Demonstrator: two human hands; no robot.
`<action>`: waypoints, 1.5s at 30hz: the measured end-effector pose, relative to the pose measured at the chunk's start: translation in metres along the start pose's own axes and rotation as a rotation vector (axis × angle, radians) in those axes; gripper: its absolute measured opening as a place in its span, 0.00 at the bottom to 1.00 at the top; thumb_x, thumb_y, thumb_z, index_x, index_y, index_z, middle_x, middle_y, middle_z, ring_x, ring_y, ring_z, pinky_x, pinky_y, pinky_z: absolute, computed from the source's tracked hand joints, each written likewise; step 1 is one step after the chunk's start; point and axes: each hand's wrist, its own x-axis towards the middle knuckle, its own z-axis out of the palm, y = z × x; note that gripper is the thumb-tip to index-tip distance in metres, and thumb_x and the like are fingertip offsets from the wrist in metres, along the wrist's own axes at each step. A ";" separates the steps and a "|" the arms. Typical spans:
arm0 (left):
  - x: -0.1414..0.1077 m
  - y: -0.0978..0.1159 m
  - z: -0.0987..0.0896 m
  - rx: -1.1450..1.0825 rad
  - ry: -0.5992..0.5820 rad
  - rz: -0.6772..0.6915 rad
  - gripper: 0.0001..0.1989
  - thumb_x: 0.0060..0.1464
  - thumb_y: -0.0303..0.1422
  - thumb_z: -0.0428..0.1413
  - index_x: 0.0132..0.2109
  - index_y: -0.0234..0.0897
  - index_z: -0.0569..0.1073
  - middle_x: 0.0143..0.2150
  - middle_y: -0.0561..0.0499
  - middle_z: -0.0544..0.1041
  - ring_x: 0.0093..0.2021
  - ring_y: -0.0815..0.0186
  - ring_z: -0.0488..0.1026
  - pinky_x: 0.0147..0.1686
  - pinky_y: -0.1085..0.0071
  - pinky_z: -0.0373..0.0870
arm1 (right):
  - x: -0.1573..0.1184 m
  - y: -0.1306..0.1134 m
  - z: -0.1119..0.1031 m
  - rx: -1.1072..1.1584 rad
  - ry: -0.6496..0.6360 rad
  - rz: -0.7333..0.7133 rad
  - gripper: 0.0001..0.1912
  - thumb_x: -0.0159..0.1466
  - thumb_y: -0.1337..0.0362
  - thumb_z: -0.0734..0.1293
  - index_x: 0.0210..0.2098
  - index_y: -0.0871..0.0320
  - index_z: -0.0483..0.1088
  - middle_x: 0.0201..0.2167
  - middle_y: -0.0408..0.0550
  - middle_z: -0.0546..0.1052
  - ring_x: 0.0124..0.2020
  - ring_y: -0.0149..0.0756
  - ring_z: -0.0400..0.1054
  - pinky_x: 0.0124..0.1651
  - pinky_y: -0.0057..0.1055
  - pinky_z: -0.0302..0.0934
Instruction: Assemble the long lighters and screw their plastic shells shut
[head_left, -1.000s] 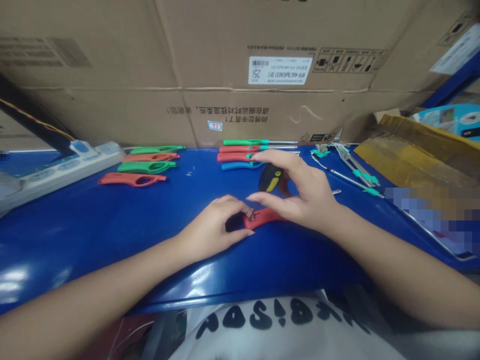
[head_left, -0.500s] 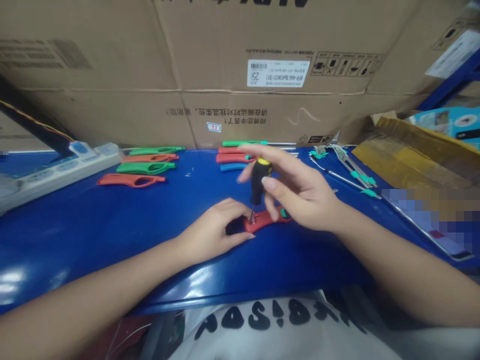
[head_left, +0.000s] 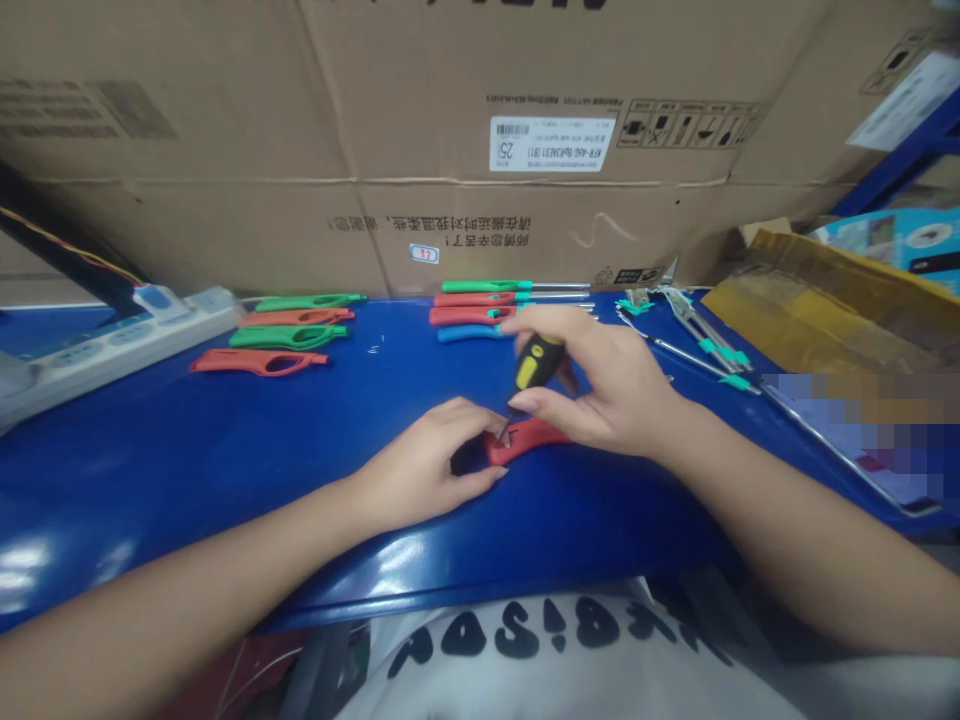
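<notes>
My left hand [head_left: 420, 460] pinches the red casing [head_left: 536, 436] steady beneath the screwdriver [head_left: 534, 366] – blurred tip seemingly touching. My right hand [head_left: 622, 385] grips its handle, fingers curled.

Blue table [head_left: 315, 430]: surface glossy. At its left lies a white power strip [head_left: 127, 335], beside four green and red-orange handles [head_left: 217, 361]. Rear centre holds four coloured lighters [head_left: 461, 316] (metal tubes point right). Taped metal rods [head_left: 697, 361] lie right; a red casing [head_left: 527, 437], partly hidden, lies nearer the front edge.
</notes>
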 end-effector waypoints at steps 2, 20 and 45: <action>0.001 0.000 0.000 0.001 -0.015 -0.004 0.11 0.59 0.32 0.62 0.48 0.37 0.72 0.46 0.49 0.77 0.48 0.61 0.73 0.51 0.63 0.70 | 0.000 0.001 0.000 0.146 -0.110 0.083 0.24 0.74 0.58 0.59 0.67 0.56 0.56 0.57 0.54 0.75 0.38 0.31 0.76 0.39 0.29 0.72; 0.000 0.003 -0.001 0.017 -0.048 0.015 0.11 0.61 0.33 0.60 0.49 0.37 0.72 0.47 0.48 0.77 0.48 0.61 0.73 0.51 0.64 0.70 | 0.001 -0.003 -0.002 -0.045 0.113 -0.127 0.19 0.72 0.55 0.64 0.57 0.58 0.72 0.44 0.50 0.81 0.43 0.37 0.77 0.49 0.35 0.73; 0.001 0.006 -0.001 0.003 -0.110 0.022 0.16 0.63 0.31 0.57 0.58 0.38 0.71 0.52 0.45 0.77 0.53 0.58 0.73 0.55 0.60 0.71 | 0.001 -0.008 -0.003 0.053 0.014 -0.028 0.19 0.74 0.64 0.57 0.62 0.59 0.66 0.51 0.52 0.79 0.47 0.35 0.75 0.46 0.34 0.73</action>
